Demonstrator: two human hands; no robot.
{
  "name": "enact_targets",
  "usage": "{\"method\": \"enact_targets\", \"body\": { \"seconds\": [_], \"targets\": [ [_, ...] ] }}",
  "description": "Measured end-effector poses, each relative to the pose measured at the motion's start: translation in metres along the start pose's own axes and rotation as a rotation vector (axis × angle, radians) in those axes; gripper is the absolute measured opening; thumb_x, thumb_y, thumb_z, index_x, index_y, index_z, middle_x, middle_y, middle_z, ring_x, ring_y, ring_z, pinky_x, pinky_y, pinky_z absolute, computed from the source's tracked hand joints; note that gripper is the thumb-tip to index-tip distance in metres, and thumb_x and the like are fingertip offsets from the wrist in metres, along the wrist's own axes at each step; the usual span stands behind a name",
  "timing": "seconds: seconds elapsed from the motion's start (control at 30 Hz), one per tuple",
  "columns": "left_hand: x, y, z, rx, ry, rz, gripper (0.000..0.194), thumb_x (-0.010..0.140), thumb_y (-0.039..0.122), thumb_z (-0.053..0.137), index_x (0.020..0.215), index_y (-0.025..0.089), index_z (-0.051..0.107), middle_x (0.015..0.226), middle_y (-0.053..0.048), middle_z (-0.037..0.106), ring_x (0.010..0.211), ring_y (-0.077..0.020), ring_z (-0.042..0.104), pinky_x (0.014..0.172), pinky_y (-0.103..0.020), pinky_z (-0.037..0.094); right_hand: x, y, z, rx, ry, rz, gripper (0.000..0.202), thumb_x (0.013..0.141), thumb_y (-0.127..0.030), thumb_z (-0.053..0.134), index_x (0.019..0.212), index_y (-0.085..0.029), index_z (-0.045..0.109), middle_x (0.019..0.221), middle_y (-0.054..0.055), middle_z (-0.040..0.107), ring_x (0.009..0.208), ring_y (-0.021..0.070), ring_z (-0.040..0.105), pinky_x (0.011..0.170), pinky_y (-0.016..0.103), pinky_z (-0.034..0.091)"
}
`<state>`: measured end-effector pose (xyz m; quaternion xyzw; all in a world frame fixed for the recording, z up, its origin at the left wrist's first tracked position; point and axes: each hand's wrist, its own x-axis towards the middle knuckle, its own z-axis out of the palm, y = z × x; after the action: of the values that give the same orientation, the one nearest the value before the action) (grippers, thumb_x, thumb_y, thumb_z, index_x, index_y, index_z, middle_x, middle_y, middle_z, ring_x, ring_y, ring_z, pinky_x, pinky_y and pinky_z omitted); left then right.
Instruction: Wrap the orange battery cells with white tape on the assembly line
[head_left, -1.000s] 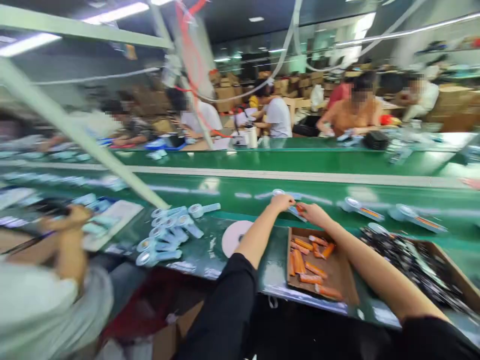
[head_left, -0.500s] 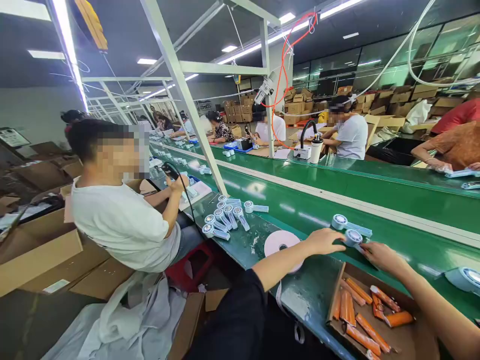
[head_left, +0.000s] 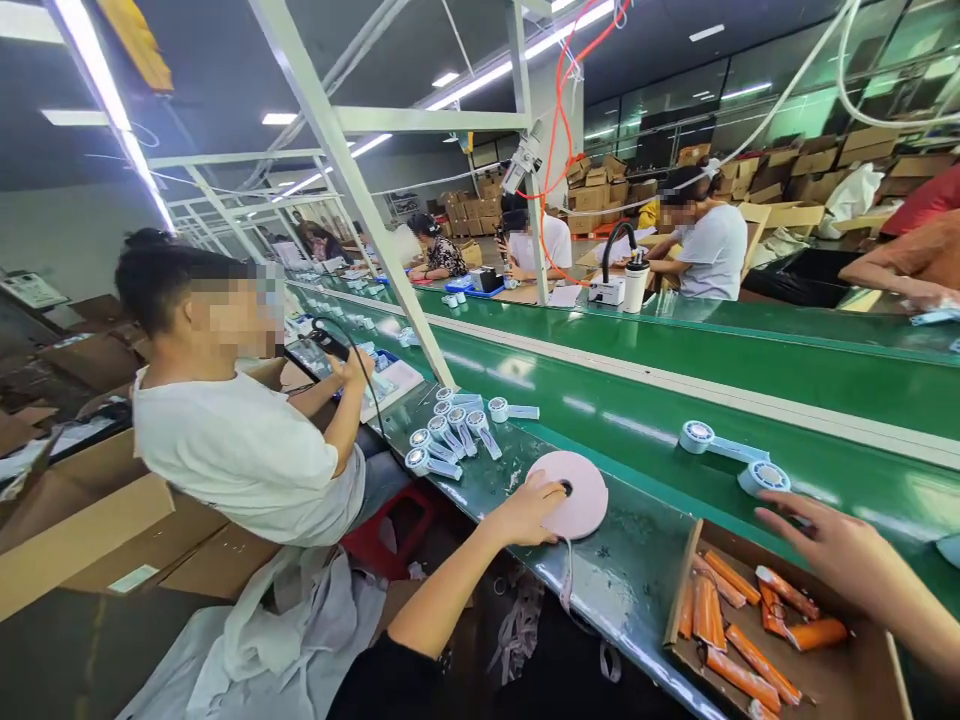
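My left hand [head_left: 529,512] touches the near-left side of a flat pale pink roll of tape [head_left: 586,500], fingers stretched across it towards the centre hole. A loose strip hangs from the roll over the bench edge. My right hand [head_left: 832,545] is empty with fingers apart, just on the near side of a light blue handheld fan [head_left: 763,478] on the green belt. Another blue handheld fan [head_left: 697,437] lies just beyond, its handle reaching towards the first one. Below my right hand stands a cardboard box [head_left: 686,580] with several orange-wrapped cylinders [head_left: 757,665].
Several blue fans [head_left: 442,430] lie grouped on the bench [head_left: 517,470] to the left. A seated co-worker [head_left: 240,440] holds a dark corded tool there. A slanted metal post [head_left: 375,230] rises from the bench. Other people work across the green conveyor belt [head_left: 600,400].
My left hand has left the fan and moved left onto the tape roll. My right hand has let go of the fan and drawn back. Both nearby fans sit further right in view.
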<state>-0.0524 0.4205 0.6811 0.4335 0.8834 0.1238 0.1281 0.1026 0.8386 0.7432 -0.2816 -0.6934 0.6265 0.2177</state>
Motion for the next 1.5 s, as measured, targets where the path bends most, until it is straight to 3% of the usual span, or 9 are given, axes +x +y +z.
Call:
{"method": "enact_targets", "body": {
  "seconds": [0.2, 0.33, 0.47, 0.73, 0.97, 1.13, 1.27, 1.37, 1.5],
  "targets": [
    [0.006, 0.07, 0.013, -0.134, 0.423, 0.16, 0.078, 0.081, 0.035, 0.084, 0.148, 0.027, 0.046, 0.149, -0.012, 0.055, 0.151, -0.0365, 0.033, 0.125, -0.06, 0.035, -0.122, -0.01, 0.049, -0.141, -0.619, -0.037, 0.049, 0.076, -0.045, 0.084, 0.12, -0.024, 0.077, 0.109, 0.006, 0.08, 0.088, 0.0239, 0.076, 0.079, 0.033, 0.061],
    [0.013, 0.079, 0.021, -0.187, 0.617, 0.269, 0.061, 0.085, 0.015, 0.073, 0.14, 0.031, 0.051, 0.139, -0.011, 0.059, 0.146, -0.0373, 0.041, 0.118, -0.066, 0.042, -0.161, 0.018, 0.086, -0.122, -0.936, 0.066, 0.043, 0.098, -0.056, 0.06, 0.102, -0.016, 0.076, 0.084, 0.005, 0.078, 0.063, 0.0153, 0.068, 0.056, 0.024, 0.051],
    [0.015, 0.072, 0.031, -0.555, 0.616, 0.068, 0.072, 0.081, 0.04, 0.082, 0.144, 0.03, 0.048, 0.139, -0.011, 0.052, 0.132, -0.0331, 0.056, 0.093, -0.047, 0.066, -0.177, 0.034, 0.089, -0.472, -1.064, -0.152, 0.035, 0.099, -0.046, 0.063, 0.088, -0.016, 0.076, 0.076, 0.004, 0.075, 0.069, 0.0159, 0.067, 0.064, 0.024, 0.048],
    [0.016, 0.082, 0.044, -0.652, 0.491, -0.004, 0.083, 0.078, 0.052, 0.084, 0.15, 0.031, 0.047, 0.144, -0.011, 0.047, 0.134, -0.0334, 0.055, 0.088, -0.043, 0.068, -0.098, 0.031, 0.028, -1.028, -0.469, -0.316, 0.03, 0.108, -0.027, 0.044, 0.118, -0.015, 0.07, 0.112, 0.014, 0.075, 0.106, 0.0249, 0.065, 0.092, 0.034, 0.045],
    [0.026, 0.104, 0.06, -0.564, 0.393, 0.141, 0.078, 0.082, 0.034, 0.08, 0.152, 0.033, 0.046, 0.148, -0.011, 0.047, 0.142, -0.0332, 0.045, 0.092, -0.043, 0.067, -0.061, 0.051, 0.026, -1.08, -0.441, -0.261, 0.018, 0.097, -0.021, 0.061, 0.107, -0.011, 0.072, 0.102, 0.017, 0.076, 0.111, 0.0285, 0.058, 0.098, 0.04, 0.043],
    [0.019, 0.096, 0.06, -0.428, 0.452, 0.218, 0.08, 0.086, 0.028, 0.076, 0.157, 0.033, 0.04, 0.148, -0.012, 0.048, 0.141, -0.0338, 0.045, 0.094, -0.046, 0.065, -0.073, 0.03, 0.009, -0.368, -0.205, -0.103, 0.039, 0.104, -0.039, 0.048, 0.133, -0.017, 0.063, 0.117, 0.009, 0.072, 0.103, 0.0202, 0.063, 0.093, 0.034, 0.052],
    [0.015, 0.093, 0.051, -0.181, 0.559, 0.343, 0.08, 0.089, 0.02, 0.072, 0.16, 0.027, 0.035, 0.14, -0.015, 0.056, 0.137, -0.0373, 0.047, 0.107, -0.059, 0.054, -0.106, 0.012, 0.013, 0.385, -0.259, 0.053, 0.051, 0.098, -0.058, 0.057, 0.135, -0.024, 0.056, 0.109, 0.005, 0.067, 0.078, 0.0137, 0.06, 0.067, 0.027, 0.052],
    [0.014, 0.099, 0.042, -0.015, 0.597, 0.42, 0.081, 0.089, 0.012, 0.069, 0.161, 0.022, 0.033, 0.136, -0.016, 0.06, 0.136, -0.0397, 0.048, 0.111, -0.061, 0.048, -0.128, 0.007, 0.025, 0.442, -0.304, 0.057, 0.053, 0.092, -0.057, 0.07, 0.132, -0.027, 0.053, 0.098, 0.0, 0.064, 0.062, 0.0088, 0.047, 0.053, 0.022, 0.041],
    [0.011, 0.107, 0.034, 0.097, 0.583, 0.467, 0.084, 0.087, 0.003, 0.065, 0.162, 0.02, 0.032, 0.137, -0.016, 0.063, 0.137, -0.0392, 0.047, 0.113, -0.06, 0.044, -0.138, 0.005, 0.03, 0.17, -0.26, -0.07, 0.044, 0.096, -0.052, 0.066, 0.13, -0.025, 0.054, 0.106, 0.004, 0.068, 0.082, 0.0151, 0.063, 0.073, 0.029, 0.054]
  ]
}}
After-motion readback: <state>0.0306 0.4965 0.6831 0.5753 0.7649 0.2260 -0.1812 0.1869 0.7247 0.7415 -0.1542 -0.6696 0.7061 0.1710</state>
